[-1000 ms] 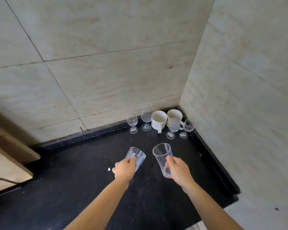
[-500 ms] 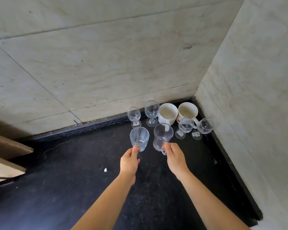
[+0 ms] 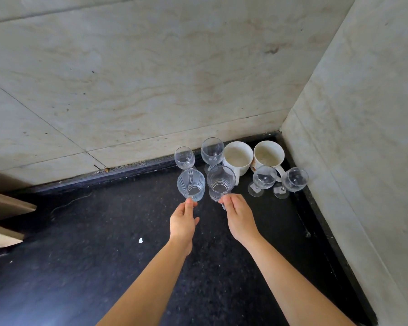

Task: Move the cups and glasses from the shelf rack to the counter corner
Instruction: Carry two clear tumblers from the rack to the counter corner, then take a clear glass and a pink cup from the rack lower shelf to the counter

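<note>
While the left hand (image 3: 183, 222) reaches toward the back right corner of the black bench (image 3: 80, 243), its fingers (image 3: 189, 203) are drawn together and touch the base of a patterned tumbler (image 3: 190, 185); whether they pinch it or only rest against it I cannot tell. This tumbler is clear, cut with curved lines, empty, and looks to stand upright on the bench. Just beside it, the right hand (image 3: 240, 220) has its fingers (image 3: 226, 201) closed loosely at the lower side of a taller ringed glass (image 3: 220, 183), also clear and empty. Behind them, along the back edge, stand two empty stemmed glasses (image 3: 185, 158), then two white mugs (image 3: 237, 157) in the corner itself, empty with stained insides. Two more stemmed glasses (image 3: 264, 178) stand in front of the mugs near the right edge.
</note>
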`<state>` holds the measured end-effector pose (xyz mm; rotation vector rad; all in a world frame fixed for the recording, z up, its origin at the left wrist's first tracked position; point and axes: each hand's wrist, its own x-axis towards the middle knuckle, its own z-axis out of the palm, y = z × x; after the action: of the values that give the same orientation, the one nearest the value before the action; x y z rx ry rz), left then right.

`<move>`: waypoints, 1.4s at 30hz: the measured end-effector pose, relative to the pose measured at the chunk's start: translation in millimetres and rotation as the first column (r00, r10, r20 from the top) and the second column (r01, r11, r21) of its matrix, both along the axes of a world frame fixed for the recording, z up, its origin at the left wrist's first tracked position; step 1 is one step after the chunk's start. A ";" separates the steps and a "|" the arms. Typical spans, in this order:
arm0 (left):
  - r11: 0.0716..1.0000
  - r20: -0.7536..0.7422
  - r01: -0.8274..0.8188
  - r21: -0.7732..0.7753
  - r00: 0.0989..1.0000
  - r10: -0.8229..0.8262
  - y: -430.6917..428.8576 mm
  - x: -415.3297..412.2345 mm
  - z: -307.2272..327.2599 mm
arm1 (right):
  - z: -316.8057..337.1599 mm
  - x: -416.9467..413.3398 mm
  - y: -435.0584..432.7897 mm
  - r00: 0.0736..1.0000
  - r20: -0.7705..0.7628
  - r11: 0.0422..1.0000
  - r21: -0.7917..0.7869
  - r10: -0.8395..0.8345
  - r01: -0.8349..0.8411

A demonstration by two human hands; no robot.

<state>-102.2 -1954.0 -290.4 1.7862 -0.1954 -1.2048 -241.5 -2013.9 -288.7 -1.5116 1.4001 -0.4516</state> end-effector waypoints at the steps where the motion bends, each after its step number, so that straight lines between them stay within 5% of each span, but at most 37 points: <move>1: 1.000 0.012 0.008 0.008 1.000 -0.008 -1.0 0.0 -0.3 | -0.3 -0.1 -0.3 1.000 -0.019 1.000 -0.004 0.007 -0.007; 5: 0.994 0.122 0.068 0.085 0.989 -0.078 -1.5 3.1 5.7 | 5.2 -0.8 -0.9 0.983 -0.181 1.000 0.004 0.031 -0.031; 8: 0.964 0.352 0.189 0.185 0.904 -0.244 1.4 15.4 25.8 | 24.0 -7.4 0.3 0.938 -0.346 0.998 -0.069 -0.024 0.001; 11: 0.930 0.663 0.305 0.204 0.656 -0.361 7.7 36.8 68.2 | 64.9 -14.0 -2.3 0.927 -0.371 0.921 -0.379 -0.059 -0.093; 15: 0.924 0.914 0.318 0.213 0.269 -0.303 22.7 67.8 153.3 | 134.2 3.5 -22.0 0.934 -0.358 0.740 -0.631 -0.012 -0.232; 19: 0.977 0.989 0.154 0.149 -0.018 -0.148 72.6 96.3 237.5 | 201.9 54.4 -26.7 0.955 -0.283 0.493 -0.820 0.093 -0.291; 22: 0.993 0.985 -0.063 0.097 -0.136 -0.105 137.2 114.4 281.2 | 239.0 105.1 -3.2 0.942 -0.238 0.360 -0.879 0.237 -0.312; 26: 0.947 0.964 -0.311 0.077 -0.219 -0.151 235.9 120.9 312.7 | 268.6 163.5 62.5 0.861 -0.212 0.208 -0.918 0.463 -0.338; 33: 0.831 0.959 -0.554 0.058 -0.201 -0.202 421.8 109.4 347.3 | 314.3 231.1 240.6 0.652 -0.174 0.053 -0.948 0.738 -0.313; 42: 0.585 0.944 -0.811 0.000 -0.192 -0.267 769.1 46.9 368.0 | 348.4 270.2 596.1 0.337 -0.160 -0.088 -0.971 0.928 -0.221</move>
<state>-55.3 -1184.9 77.6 2.8374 -0.0216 1.1306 28.7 -1417.8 59.7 -2.3987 -0.5970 -1.0890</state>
